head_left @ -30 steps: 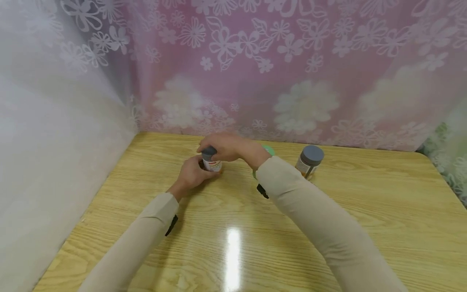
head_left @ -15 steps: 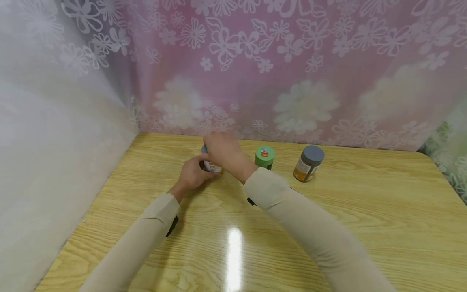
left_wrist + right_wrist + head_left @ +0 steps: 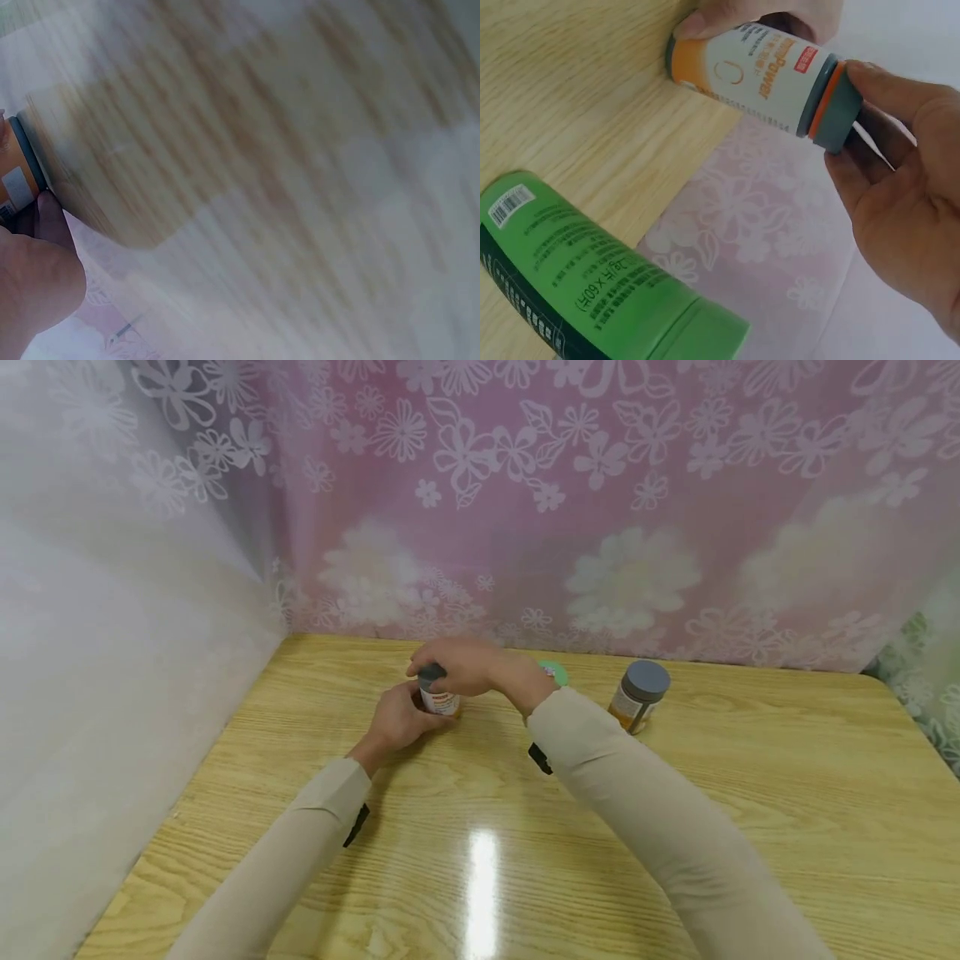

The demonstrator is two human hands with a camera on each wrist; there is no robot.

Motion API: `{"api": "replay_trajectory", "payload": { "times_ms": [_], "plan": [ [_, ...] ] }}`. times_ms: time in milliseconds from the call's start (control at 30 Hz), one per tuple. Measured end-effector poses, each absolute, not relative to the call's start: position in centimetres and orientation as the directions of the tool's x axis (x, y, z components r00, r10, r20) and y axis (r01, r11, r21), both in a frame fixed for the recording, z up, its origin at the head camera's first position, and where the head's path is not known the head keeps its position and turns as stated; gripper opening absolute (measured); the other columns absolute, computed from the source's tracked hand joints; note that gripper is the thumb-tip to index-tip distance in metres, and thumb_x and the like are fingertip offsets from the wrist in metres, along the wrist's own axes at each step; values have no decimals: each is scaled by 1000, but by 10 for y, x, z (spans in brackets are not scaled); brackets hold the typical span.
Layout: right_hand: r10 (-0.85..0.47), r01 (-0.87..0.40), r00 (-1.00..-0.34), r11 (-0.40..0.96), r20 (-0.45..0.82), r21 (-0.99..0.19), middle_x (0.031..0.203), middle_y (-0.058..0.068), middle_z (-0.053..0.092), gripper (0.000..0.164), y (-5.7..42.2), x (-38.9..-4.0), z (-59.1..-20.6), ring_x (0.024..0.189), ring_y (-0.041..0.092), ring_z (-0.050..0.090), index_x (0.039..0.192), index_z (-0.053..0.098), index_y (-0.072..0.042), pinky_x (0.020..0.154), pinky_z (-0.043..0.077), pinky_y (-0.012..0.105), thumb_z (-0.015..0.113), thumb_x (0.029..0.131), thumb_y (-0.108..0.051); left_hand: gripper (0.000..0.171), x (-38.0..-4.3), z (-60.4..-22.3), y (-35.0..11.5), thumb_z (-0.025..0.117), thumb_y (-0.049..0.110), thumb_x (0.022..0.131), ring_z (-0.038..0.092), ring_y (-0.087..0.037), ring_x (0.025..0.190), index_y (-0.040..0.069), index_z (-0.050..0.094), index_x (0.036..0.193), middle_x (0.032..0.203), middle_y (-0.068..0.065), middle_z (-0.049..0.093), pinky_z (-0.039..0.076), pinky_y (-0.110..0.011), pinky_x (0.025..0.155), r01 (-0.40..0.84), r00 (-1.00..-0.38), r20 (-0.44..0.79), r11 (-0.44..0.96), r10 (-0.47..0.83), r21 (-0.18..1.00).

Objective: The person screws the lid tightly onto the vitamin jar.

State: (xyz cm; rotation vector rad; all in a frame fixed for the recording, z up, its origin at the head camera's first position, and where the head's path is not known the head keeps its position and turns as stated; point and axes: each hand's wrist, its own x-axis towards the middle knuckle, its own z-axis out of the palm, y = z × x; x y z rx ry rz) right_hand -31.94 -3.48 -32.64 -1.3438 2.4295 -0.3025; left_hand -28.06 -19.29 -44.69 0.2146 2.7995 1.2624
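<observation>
A supplement bottle with a white and orange label stands upright near the back of the table. My left hand grips it low down, its thumb along the front in the head view. Over the top, my right hand holds the dark grey-green lid between thumb and fingers. An orange ring shows below that lid in the right wrist view. The left wrist view catches only part of the bottle, at its left edge beside my left hand.
A green bottle stands just right of the held one, mostly behind my right wrist in the head view. Farther right is a bottle with a grey lid. A pink floral curtain hangs along the table's back edge.
My right hand turned on the lid, its wrist swinging toward me and covering less of the green bottle, then swung back over it. My left hand kept its grip in place.
</observation>
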Motion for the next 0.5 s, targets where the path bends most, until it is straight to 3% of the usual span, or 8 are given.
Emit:
{"api": "replay_trajectory", "payload": {
  "times_ms": [167,500],
  "plan": [
    [-835,-771,-509,550,-210,-320,138,2,49,40,-35,-318,-322,123,18,47,137,52,-14,98,40,31,58,97,-17,53,-281,-447,-192,82,31,77,63,-22,95,7,60,119,107,-8,66,52,-37,80,91,-990,-1,638,143,765],
    [-799,-747,-573,601,-183,-285,136,-2,51,40,-39,-314,-325,123,16,48,135,54,-18,97,41,30,60,96,-21,50,-276,-446,-190,81,31,78,64,-24,92,3,61,115,104,-9,66,52,-39,78,93,-994,27,674,108,733]
  ]
}}
